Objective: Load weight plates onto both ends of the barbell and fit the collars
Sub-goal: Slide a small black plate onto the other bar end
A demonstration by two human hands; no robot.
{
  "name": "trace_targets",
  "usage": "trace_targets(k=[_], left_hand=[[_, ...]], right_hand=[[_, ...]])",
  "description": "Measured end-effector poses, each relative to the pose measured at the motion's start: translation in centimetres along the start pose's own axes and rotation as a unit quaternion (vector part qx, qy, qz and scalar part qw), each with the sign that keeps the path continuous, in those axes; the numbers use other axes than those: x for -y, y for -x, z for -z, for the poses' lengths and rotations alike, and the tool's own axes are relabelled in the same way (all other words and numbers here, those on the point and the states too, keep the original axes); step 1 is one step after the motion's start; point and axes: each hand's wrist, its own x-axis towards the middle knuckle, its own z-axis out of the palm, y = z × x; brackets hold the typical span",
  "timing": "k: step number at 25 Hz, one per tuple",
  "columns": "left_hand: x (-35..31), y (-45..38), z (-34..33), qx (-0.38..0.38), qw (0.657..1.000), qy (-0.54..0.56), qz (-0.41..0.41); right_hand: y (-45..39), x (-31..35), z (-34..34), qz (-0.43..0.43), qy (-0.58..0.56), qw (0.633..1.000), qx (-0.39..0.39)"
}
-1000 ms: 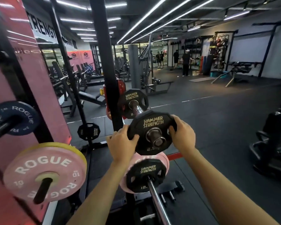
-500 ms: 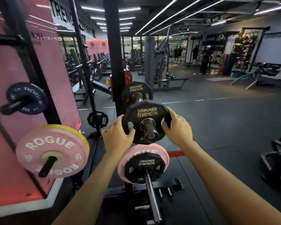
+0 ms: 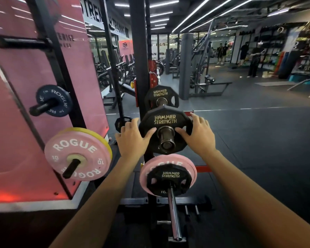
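Observation:
A black Hammer Strength plate [image 3: 166, 120] sits on a dark steel sleeve [image 3: 166, 140] whose end pokes out through its hole toward me. My left hand [image 3: 132, 138] holds the plate's left rim and my right hand [image 3: 199, 135] holds its right rim. Both thumbs press on the plate's face beside the sleeve. Behind it a second black Hammer Strength plate [image 3: 161, 94] hangs on a higher sleeve. Below, a pink Rogue plate [image 3: 168, 162] with a small black plate [image 3: 169, 179] in front rides on a long chrome bar [image 3: 174, 217]. No collar is in view.
A black rack upright [image 3: 139, 68] stands just behind the plates. On the left, a pink Rogue plate [image 3: 77, 154] and a small dark Rogue plate [image 3: 55, 101] hang on pegs by a pink wall. Dark floor opens to the right; people [image 3: 254, 61] stand far back.
The plate has slid further along the sleeve, so more of the sleeve end shows. My thumbs have come off the rim onto the plate's face. My view has swung left.

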Motion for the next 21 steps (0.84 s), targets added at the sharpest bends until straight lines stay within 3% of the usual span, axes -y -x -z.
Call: trace_targets(k=[3,12,21], left_hand=[[0.7,-1.4,-1.3,-0.001,0.999,-0.029,-0.017],[2.1,-8.8,-7.7,-0.008,1.000,0.025,0.008],[3.2,-16.3,-13.8,0.035,0.999,0.032,0.026]], right_hand=[[-1.2,-0.5,-0.9,0.001,0.005,1.000,-0.012],[-8.6,-1.9,-6.0,0.001,0.024,1.000,-0.016],[-16.5,-2.2,-10.9,-0.030,0.093,0.995,-0.012]])
